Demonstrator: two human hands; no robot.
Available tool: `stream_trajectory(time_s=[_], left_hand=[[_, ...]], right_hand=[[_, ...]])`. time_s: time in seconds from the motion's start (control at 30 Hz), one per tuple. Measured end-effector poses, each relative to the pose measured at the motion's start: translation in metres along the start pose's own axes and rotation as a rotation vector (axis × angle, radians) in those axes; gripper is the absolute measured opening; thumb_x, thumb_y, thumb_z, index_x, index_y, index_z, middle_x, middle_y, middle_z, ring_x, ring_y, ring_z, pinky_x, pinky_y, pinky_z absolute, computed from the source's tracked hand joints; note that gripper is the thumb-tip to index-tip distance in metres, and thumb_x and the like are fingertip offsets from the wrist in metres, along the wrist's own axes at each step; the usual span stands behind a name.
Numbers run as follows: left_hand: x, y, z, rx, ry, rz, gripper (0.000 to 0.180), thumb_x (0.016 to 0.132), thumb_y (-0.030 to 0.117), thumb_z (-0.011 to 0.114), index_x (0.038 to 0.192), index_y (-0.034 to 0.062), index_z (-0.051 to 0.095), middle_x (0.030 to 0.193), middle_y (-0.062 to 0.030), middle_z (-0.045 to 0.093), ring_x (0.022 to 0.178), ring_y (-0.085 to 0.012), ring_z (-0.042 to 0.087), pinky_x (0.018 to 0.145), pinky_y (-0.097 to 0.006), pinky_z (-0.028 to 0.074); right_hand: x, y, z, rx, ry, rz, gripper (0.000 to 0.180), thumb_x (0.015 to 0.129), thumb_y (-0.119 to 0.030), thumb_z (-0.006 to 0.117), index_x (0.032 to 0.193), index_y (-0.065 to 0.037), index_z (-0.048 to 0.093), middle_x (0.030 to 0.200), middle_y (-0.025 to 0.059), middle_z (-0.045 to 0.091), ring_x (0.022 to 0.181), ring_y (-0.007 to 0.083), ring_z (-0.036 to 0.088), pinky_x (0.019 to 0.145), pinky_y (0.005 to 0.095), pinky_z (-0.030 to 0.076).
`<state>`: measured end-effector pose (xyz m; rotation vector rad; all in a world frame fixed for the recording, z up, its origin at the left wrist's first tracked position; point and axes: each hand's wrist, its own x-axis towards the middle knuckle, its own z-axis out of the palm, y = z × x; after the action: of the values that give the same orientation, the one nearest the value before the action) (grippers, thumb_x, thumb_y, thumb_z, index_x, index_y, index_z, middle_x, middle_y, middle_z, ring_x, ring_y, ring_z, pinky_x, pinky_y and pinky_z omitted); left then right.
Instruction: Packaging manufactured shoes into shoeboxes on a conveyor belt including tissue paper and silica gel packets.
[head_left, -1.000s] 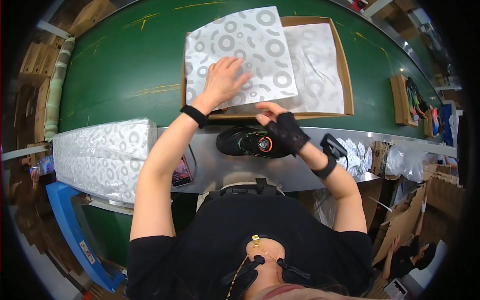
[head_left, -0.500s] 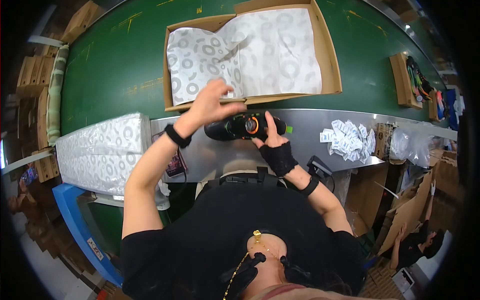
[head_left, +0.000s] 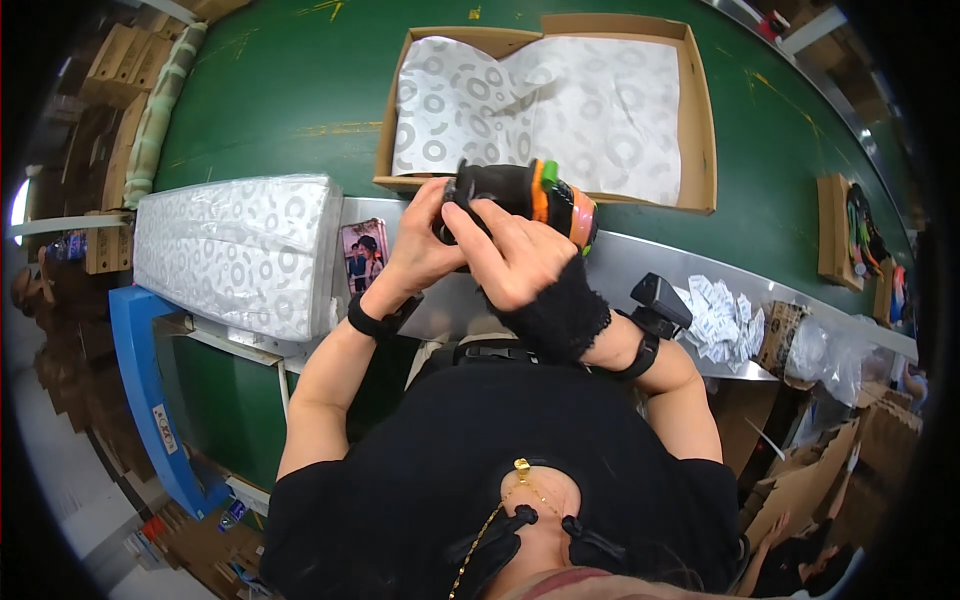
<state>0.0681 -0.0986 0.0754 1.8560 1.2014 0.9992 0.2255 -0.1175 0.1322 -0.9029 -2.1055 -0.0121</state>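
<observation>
The shoe [head_left: 518, 186] is black, orange and green, the paper [head_left: 580, 110] white with grey rings, the box [head_left: 699, 135] brown.

A broad green tabletop [head_left: 270, 135] with yellow scuffs meets a shiny grey metal ledge [head_left: 622, 258]; leftward are a blue angular frame [head_left: 143, 380], stacked brown cardboard cartons [head_left: 115, 55] and pale grey floor [head_left: 65, 485].

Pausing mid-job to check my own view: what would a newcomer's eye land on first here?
First, the black shoe with orange and green accents, front and centre in the left hand and the black-gloved right hand. Just beyond it, the open cardboard box lined with grey-patterned white paper stands out against the green table. To the left sits a bulky plastic-wrapped block with similar patterning.
</observation>
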Motion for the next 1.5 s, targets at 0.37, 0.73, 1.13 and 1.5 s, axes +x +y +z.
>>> stream_trajectory(time_s=[0.37, 0.73, 1.13, 1.5], left_hand=[[0.080, -0.053, -0.033, -0.588, 0.190, -0.533, 0.047, 0.073, 0.034, 0.070, 0.099, -0.0037, 0.058, 0.085, -0.0049, 0.062, 0.071, -0.0104, 0.058, 0.062, -0.024, 0.046], [0.180, -0.135, 0.066, -0.407, 0.036, -1.053, 0.042, 0.082, 0.029, 0.058, 0.105, -0.0037, 0.045, 0.089, -0.0113, 0.050, 0.068, -0.0240, 0.053, 0.054, -0.036, 0.048], [0.104, -0.109, 0.026, -0.275, 0.138, -0.786, 0.068, 0.090, 0.052, 0.032, 0.113, -0.0100, 0.050, 0.107, -0.0202, 0.058, 0.097, -0.0256, 0.055, 0.084, -0.034, 0.040], [0.084, -0.122, 0.064, 0.150, 0.478, -0.428, 0.056, 0.088, 0.043, 0.037, 0.082, -0.0077, 0.060, 0.077, -0.0267, 0.060, 0.080, -0.0410, 0.057, 0.072, -0.043, 0.045]], right_hand=[[-0.088, 0.059, 0.014, 0.559, -0.527, 0.596, 0.037, 0.075, -0.015, 0.065, 0.105, 0.001, 0.052, 0.097, 0.0146, 0.058, 0.076, 0.0234, 0.060, 0.069, 0.0331, 0.049], [-0.089, 0.107, 0.065, 0.837, 0.122, 1.585, 0.033, 0.073, -0.020, 0.067, 0.098, 0.000, 0.057, 0.089, 0.0056, 0.060, 0.078, 0.0156, 0.055, 0.072, 0.0287, 0.044], [-0.122, 0.161, 0.058, -0.495, -0.296, 0.454, 0.060, 0.070, 0.007, 0.045, 0.125, -0.016, 0.045, 0.134, 0.0166, 0.032, 0.121, 0.0384, 0.031, 0.093, 0.0483, 0.030], [-0.128, 0.168, 0.051, -0.410, -0.312, 0.366, 0.070, 0.064, 0.012, 0.044, 0.128, -0.015, 0.042, 0.135, 0.0199, 0.030, 0.123, 0.0431, 0.027, 0.100, 0.0432, 0.029]])
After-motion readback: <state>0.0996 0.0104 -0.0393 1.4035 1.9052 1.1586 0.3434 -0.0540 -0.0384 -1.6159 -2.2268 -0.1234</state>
